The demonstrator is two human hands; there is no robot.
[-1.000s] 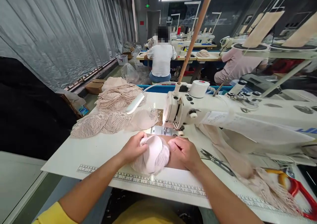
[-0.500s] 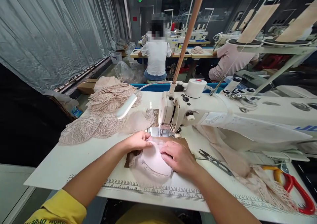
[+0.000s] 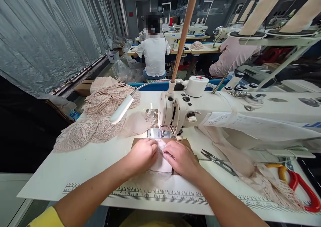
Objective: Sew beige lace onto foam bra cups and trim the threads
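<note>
A pale pink bra cup (image 3: 162, 164) with a sheer lace edge lies on the sewing table, just in front of the sewing machine's needle area (image 3: 164, 133). My left hand (image 3: 142, 155) has its fingers curled on the cup's left side, covering part of it. On the opposite side, my right hand (image 3: 181, 156) pinches the cup with bent fingers. Both hands' fingertips nearly meet at the cup's upper edge. Beneath it is a brown plate (image 3: 186, 143). To the right of my right hand lie dark thread snips (image 3: 218, 161).
Lace pieces (image 3: 107, 101) are heaped at the left, beside a lamp (image 3: 122, 110). At right, more beige lace (image 3: 271, 183) lies near red-and-yellow-handled scissors (image 3: 304, 192). A printed ruler (image 3: 160, 195) runs along the front edge. Two people (image 3: 154, 56) sit at machines beyond.
My left hand has moved down and over the cup, from pinching its far edge to covering its left side. The cup's lower lace is drawn in. The view has shifted slightly.
</note>
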